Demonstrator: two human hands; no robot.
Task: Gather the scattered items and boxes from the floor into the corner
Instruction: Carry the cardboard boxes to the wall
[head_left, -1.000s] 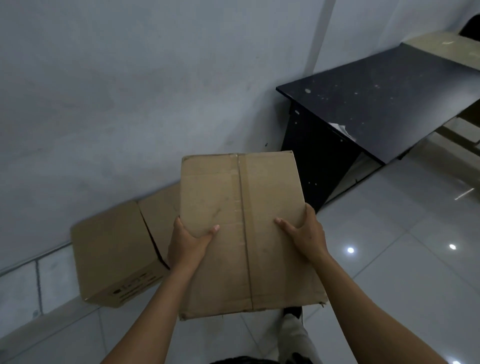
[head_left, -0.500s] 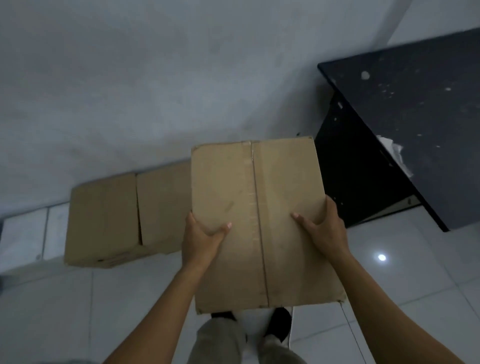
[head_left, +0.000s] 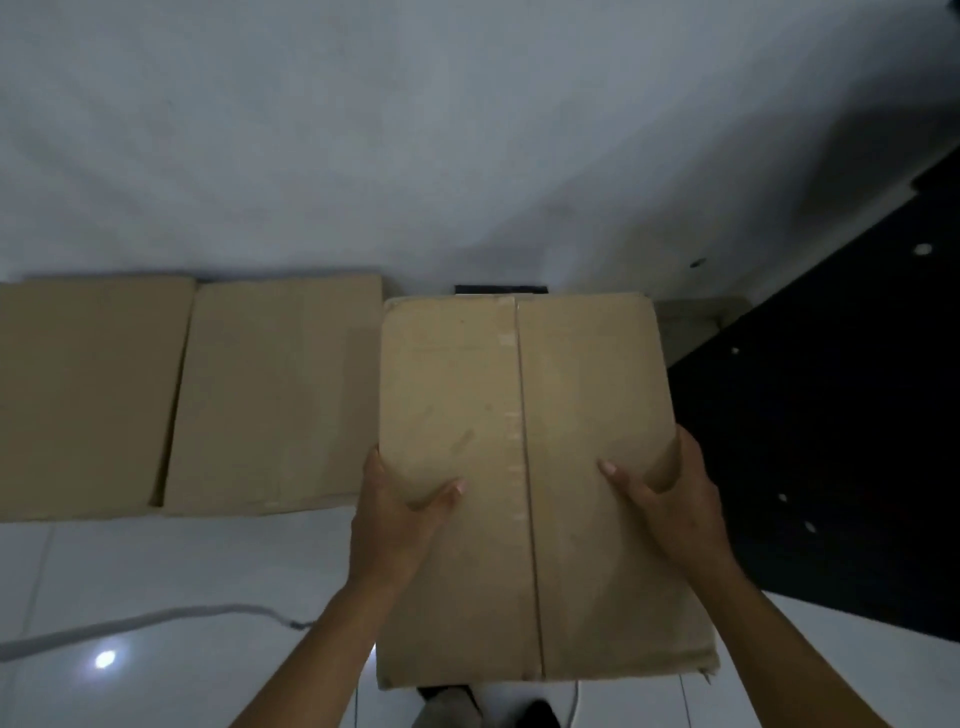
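I hold a taped brown cardboard box flat in front of me, its far edge close to the wall. My left hand grips its left side with the thumb on top. My right hand grips its right side the same way. Two more cardboard boxes lie on the floor against the wall: one right beside the held box, another at the far left. Whether the held box rests on the floor is hidden.
A black table stands close on the right, next to the held box. The grey wall fills the upper view. A grey cable runs across the white tiled floor at lower left. My feet show under the box.
The box has moved forward and down toward the wall, into the gap between the floor boxes and the black table. Both hands keep their grip.
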